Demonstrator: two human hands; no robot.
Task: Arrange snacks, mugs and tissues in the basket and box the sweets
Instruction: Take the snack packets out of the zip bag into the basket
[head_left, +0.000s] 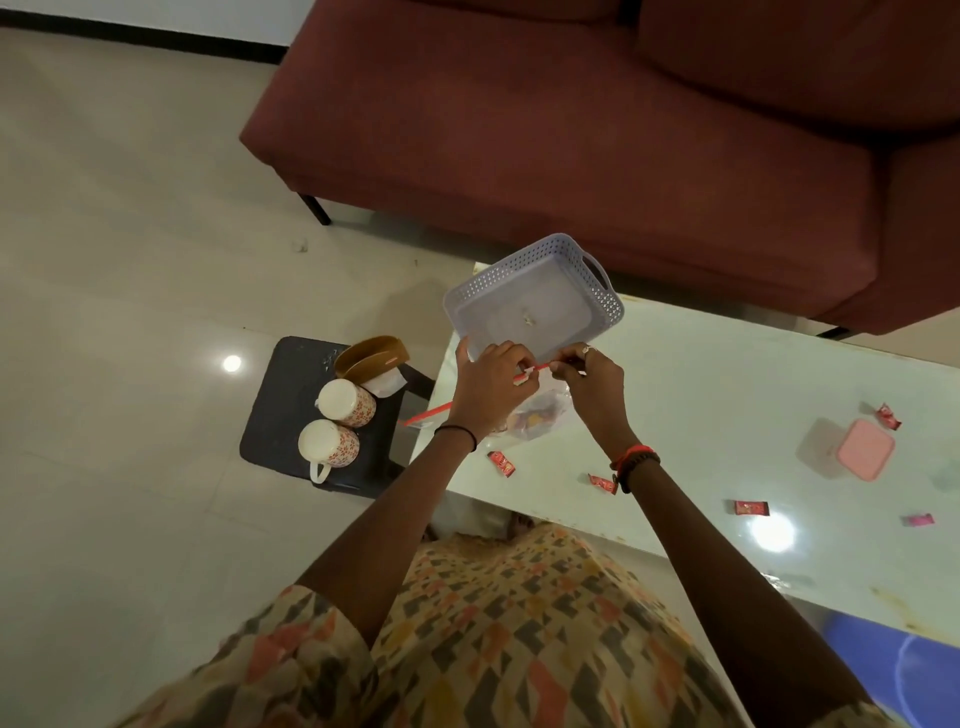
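ITEM snack bag (537, 415) | WHERE over table (727, 395) corner, just short of basket (498, 317) | GRIP left hand (491, 387) and right hand (592, 379) pinch its red zip strip (540, 368) | RISK I judge a slipped pinch drops it past the edge; nudged basket could tip | ROOM open tabletop rightward; 2 mugs (345, 402) on stool (275, 395), well apart

Head cam, fwd-down (wide, close)

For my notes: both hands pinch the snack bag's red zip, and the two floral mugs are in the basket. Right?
No: the head view shows the floral mugs on the dark stool, not in the basket. The left hand and right hand do pinch the red zip.
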